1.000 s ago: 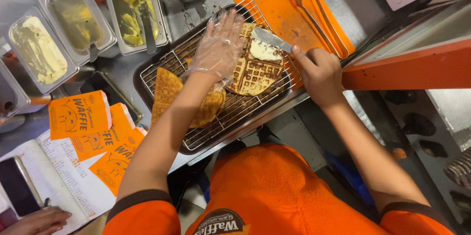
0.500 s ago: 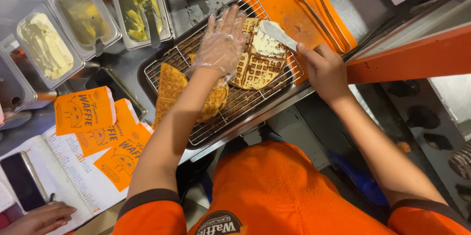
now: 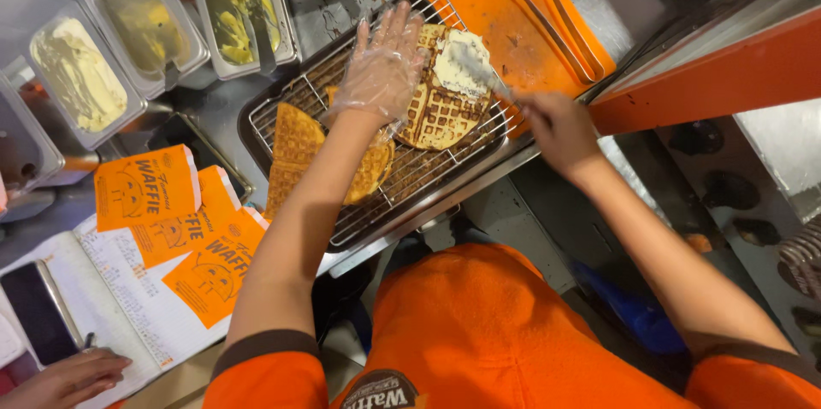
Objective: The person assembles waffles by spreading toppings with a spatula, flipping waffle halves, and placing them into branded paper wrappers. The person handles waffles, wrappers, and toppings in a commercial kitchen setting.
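Waffle [image 3: 445, 101] is about half spread with cream; right hand [image 3: 556, 125] grips the knife [image 3: 479, 67], gloved left hand [image 3: 382, 67] lies flat, fingers apart.

Wore a thin, crinkled, glossy clear plastic glove on the left hand [image 3: 382, 67]; left the right hand [image 3: 558, 125] bare around a shiny metal spreader [image 3: 479, 67]. Showed a rough, gridded, matt baked waffle [image 3: 445, 97] under smooth pale cream, on a bright wire metal rack [image 3: 428, 174]. Lay near a matt orange plastic cutting board [image 3: 500, 11] with polished metal tongs [image 3: 547, 7], dull steel containers [image 3: 111, 24], matt orange paper sleeves [image 3: 145, 187] and soft orange cloth shirt [image 3: 479, 323].
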